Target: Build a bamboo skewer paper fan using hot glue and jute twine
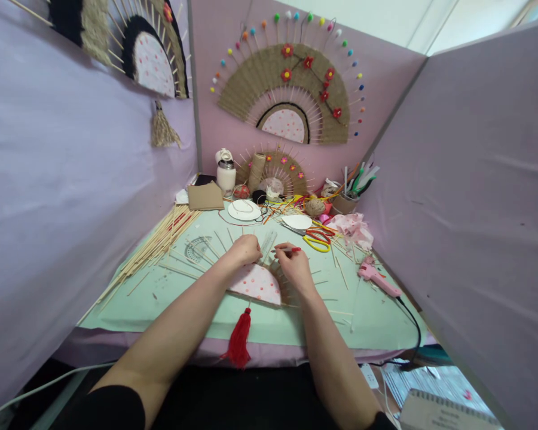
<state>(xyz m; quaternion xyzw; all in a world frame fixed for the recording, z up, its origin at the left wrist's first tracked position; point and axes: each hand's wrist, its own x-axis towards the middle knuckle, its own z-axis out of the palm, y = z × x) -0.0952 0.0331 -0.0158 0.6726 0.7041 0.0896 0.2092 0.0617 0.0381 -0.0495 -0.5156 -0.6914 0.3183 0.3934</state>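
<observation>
A half-made fan with a white half-round centre dotted in pink (257, 283) lies on the green table cover, thin sticks fanning out from it. From its lower edge hangs a red tassel (239, 340). My right hand (295, 267) is closed around a slim red pen (295, 249), held nearly level above the fan's right part. At the fan's upper edge my left hand (247, 249) is closed; what its fingers grip, if anything, is hidden. Between my hands lies a clear ruler (269, 242) across the sticks. A clear protractor (198, 249) rests left of my left hand.
Bundled wooden sticks (156, 239) lie at the left. Scissors with yellow handles (317, 242) and white ovals (244, 210) lie behind my hands. A pink glue gun (379, 278) with a black cord is at the right. Finished fans (246, 83) hang on the walls.
</observation>
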